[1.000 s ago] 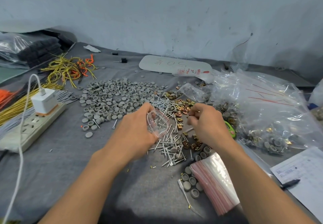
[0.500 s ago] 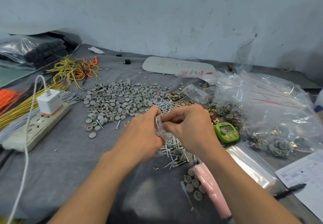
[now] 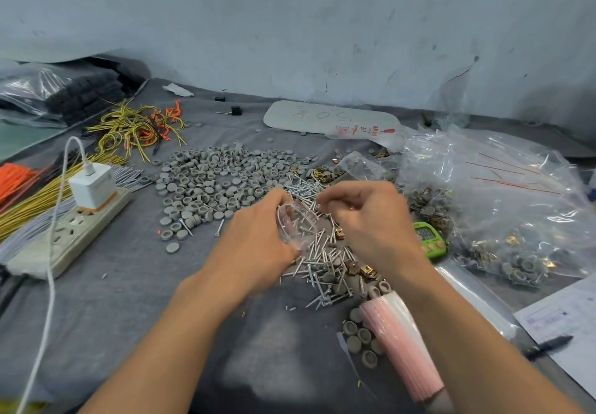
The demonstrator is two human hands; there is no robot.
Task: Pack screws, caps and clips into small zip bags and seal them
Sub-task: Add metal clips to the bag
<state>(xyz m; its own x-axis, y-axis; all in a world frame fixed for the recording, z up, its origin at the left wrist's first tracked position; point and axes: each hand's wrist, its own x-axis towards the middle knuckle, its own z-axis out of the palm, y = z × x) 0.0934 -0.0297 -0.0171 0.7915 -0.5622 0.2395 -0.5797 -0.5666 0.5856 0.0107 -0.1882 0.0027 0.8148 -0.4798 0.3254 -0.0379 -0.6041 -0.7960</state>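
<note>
While my left hand [image 3: 258, 245] grips the small zip bag [image 3: 295, 225], fingers curled round its side with the mouth turned toward my right, the bag hangs just above the loose screws [image 3: 317, 260] on the counter [image 3: 129, 304]. My right hand [image 3: 364, 216] is at the bag's mouth with its fingers curled. Blur prevents me from telling whether they pinch a part, the bag's lip, or nothing. Whether the screws seen through the film lie inside the bag or behind it is likewise unclear.

Stock positions: grey caps [image 3: 219, 178] are heaped beyond my left hand, and brass clips [image 3: 325, 173] lie beyond the screws, with strays mixed among them. I judge the step to be filling, with the seal not yet made.

Risks noted:
- A part released short of the mouth would fall into the mixed heap and the count would be lost.
- Screw points pressed by my left grip could pierce the thin film.
- A screw lying across the zip track would stop the seal closing fully.
- My right forearm passes over the stack of empty zip bags [image 3: 400, 346], so a careless sweep could scatter them, or knock the green timer [image 3: 430, 239] just beside that hand.
</note>
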